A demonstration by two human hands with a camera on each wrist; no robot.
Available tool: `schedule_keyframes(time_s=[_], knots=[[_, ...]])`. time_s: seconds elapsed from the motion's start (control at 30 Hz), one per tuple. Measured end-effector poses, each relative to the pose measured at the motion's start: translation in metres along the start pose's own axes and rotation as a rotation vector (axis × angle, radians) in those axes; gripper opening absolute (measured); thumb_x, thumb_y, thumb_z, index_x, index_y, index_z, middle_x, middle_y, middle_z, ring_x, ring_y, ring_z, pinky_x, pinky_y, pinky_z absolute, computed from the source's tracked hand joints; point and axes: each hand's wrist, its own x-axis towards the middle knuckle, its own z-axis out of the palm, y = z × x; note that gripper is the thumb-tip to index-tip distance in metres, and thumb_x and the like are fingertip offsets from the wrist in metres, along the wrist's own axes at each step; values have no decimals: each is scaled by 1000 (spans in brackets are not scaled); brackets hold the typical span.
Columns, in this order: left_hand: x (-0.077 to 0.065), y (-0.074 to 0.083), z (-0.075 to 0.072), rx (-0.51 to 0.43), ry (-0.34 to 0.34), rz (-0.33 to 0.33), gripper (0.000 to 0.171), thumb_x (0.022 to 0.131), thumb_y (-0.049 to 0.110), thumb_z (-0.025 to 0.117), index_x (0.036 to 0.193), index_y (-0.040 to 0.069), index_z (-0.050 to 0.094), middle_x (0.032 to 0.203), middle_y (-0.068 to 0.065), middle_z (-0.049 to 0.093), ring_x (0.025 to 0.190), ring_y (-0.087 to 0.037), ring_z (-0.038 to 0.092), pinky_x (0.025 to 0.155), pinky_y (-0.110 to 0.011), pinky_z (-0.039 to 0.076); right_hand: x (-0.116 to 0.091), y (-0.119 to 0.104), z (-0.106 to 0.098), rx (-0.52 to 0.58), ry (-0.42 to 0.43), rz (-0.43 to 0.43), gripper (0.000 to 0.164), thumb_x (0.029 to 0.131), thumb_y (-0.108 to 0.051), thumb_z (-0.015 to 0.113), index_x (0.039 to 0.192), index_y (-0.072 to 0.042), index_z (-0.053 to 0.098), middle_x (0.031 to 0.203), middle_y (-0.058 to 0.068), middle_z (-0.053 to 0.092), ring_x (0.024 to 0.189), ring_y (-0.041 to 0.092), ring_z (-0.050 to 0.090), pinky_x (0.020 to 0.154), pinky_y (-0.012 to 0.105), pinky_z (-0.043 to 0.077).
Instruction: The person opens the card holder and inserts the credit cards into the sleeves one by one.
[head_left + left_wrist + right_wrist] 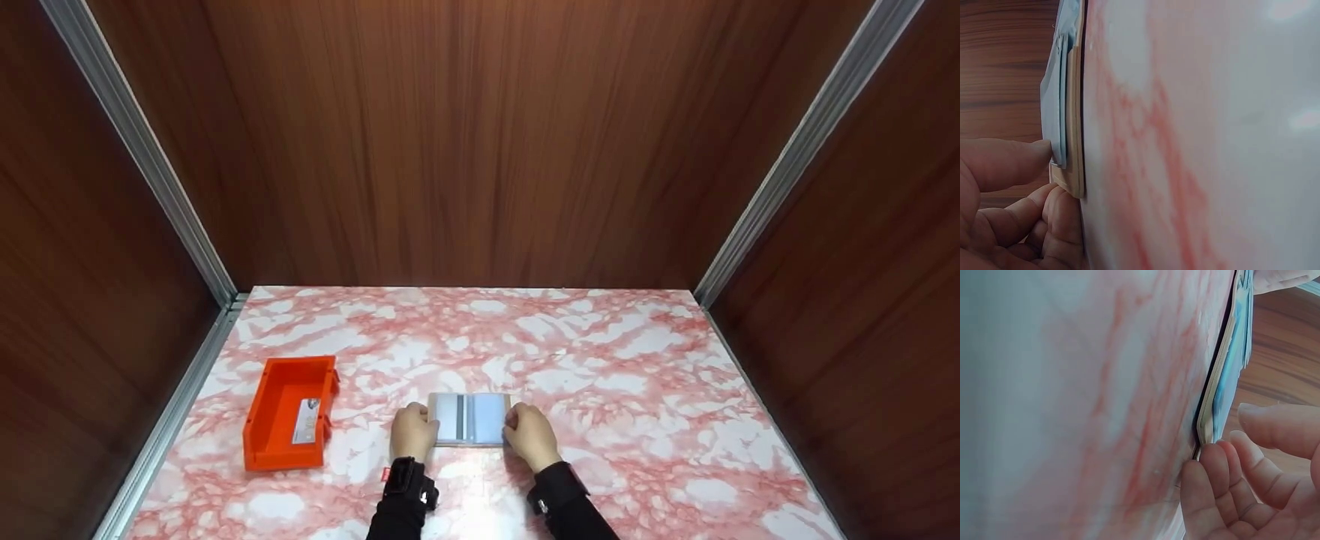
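A card holder [470,442] lies spread out on the table, with a tan cover and clear, bluish sleeves [489,417]. At its left edge, my left hand [412,429] pinches it: in the left wrist view the thumb [1022,160] presses the sleeves' edge and curled fingers [1061,216] meet the tan cover [1074,169]. My right hand [531,435] is at the opposite edge. In the right wrist view its loosely bent fingertips [1216,464] touch the cover's end, while the thumb [1275,424] stands apart from the sleeves.
An orange bin [283,459] with a white label [306,421] stands on the left of the pink-and-white marbled table [600,360]. Dark wood panels [465,150] rise at the back and both sides, with metal rails [150,150] at the corners.
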Motion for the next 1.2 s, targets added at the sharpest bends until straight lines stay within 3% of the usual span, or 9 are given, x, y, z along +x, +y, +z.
schedule_keyframes(time_s=[0.37, 0.7, 1.03, 1.2], knots=[[-1, 2, -5, -29, -42, -8, 21, 76, 2, 72, 94, -7, 68, 84, -16, 69, 82, -36, 66, 76, -46, 52, -1, 2, 2, -10, 8, -29, 14, 75, 1, 70, 82, -5, 59, 73, 1, 50, 68, 19, 50, 64, 36, 44], [2, -1, -10, -27, -30, 18, 20, 76, 4, 71, 92, -8, 68, 80, -14, 67, 80, -36, 65, 76, -48, 51, -1, 2, 2, -6, 0, -27, 15, 75, 1, 71, 83, -4, 60, 73, 1, 50, 68, 19, 49, 64, 35, 44], [10, -5, -26, -8, -40, 23, 21, 81, 7, 70, 94, -9, 67, 83, -17, 68, 81, -37, 65, 77, -49, 51, 0, 0, 0, 2, -13, -8, 14, 75, 1, 71, 84, -3, 61, 74, 2, 51, 68, 19, 50, 65, 36, 45], [18, -3, -44, 11, -17, 38, 21, 83, 7, 71, 96, -9, 67, 82, -16, 68, 80, -36, 65, 77, -49, 51, 0, 1, 1, 15, -25, -4, 14, 75, 1, 71, 84, -3, 61, 75, 2, 53, 68, 20, 52, 65, 36, 45]])
